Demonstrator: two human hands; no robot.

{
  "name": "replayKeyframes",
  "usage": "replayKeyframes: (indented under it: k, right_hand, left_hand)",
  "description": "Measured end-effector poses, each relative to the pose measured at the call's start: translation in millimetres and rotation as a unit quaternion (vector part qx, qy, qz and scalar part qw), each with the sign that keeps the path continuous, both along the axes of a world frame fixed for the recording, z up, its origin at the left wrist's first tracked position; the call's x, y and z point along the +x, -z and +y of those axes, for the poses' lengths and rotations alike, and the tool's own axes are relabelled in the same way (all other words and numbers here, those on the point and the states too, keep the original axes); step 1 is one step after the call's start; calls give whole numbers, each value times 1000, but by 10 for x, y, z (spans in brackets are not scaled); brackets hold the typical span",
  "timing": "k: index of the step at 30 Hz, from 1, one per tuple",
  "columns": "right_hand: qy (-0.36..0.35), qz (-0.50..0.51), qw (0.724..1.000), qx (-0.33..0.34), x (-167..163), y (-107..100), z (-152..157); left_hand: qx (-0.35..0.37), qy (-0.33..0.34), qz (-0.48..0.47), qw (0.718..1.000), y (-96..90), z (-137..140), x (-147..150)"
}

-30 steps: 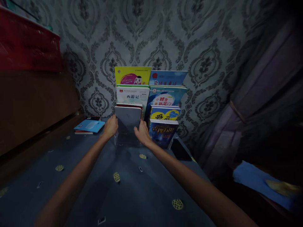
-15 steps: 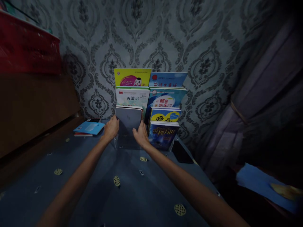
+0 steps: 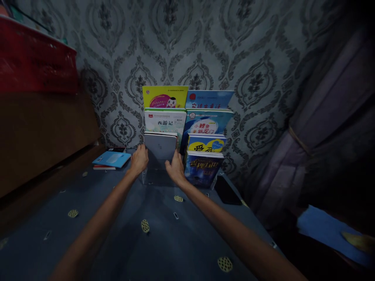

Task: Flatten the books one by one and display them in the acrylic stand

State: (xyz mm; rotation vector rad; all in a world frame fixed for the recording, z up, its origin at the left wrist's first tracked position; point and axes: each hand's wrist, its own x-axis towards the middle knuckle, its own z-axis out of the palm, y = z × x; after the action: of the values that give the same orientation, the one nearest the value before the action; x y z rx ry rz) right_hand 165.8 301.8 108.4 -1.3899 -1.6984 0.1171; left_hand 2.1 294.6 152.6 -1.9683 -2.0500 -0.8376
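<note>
A plain grey book (image 3: 160,147) stands upright at the front left of a clear stepped book rack (image 3: 156,178). My left hand (image 3: 140,158), fingers curled, grips the book's left edge. On its right edge, my right hand (image 3: 175,168) is closed, with the thumb across the front cover. Behind the grey book rise a pale green-white book (image 3: 165,119) and a yellow book (image 3: 165,93). In the right column stand a dark blue book (image 3: 202,171), a yellow-and-blue book (image 3: 206,143), a teal book (image 3: 209,121) and a light blue book (image 3: 209,99).
A small stack of books with a blue cover (image 3: 113,158) lies left of the rack. A black phone-like slab (image 3: 227,190) lies to the right. A red container (image 3: 38,58) sits on a brown box (image 3: 43,132) at left. A curtain (image 3: 288,164) hangs at right.
The whole view has shifted slightly, moving things a little right and down. Both hands keep their places on the grey book, which stays in the rack.
</note>
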Motion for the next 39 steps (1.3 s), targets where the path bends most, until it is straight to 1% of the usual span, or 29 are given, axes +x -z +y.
replayKeyframes:
  k: [11,18,24,30,35,39]
  right_hand:
    - [3,7,1000,-15,-53,8,-2]
    - [-5,18,1000,6,-44,36,24]
    - [4,7,1000,-6,-41,11,6]
    - [-9,11,1000,-15,-9,-2,3]
    - [-26,30,999,6,-16,73,-59]
    - [-35,35,999,14,-4,203,-212]
  left_hand:
    - [15,14,8,1000,25,62,-55]
    - [21,28,5,999,12,101,-108]
    - [20,39,0,999,15,104,-110]
    - [23,41,-14,999,22,102,-99]
    - [27,54,-30,998,65,63,-106]
    - [37,78,-40,995,171,-17,-187]
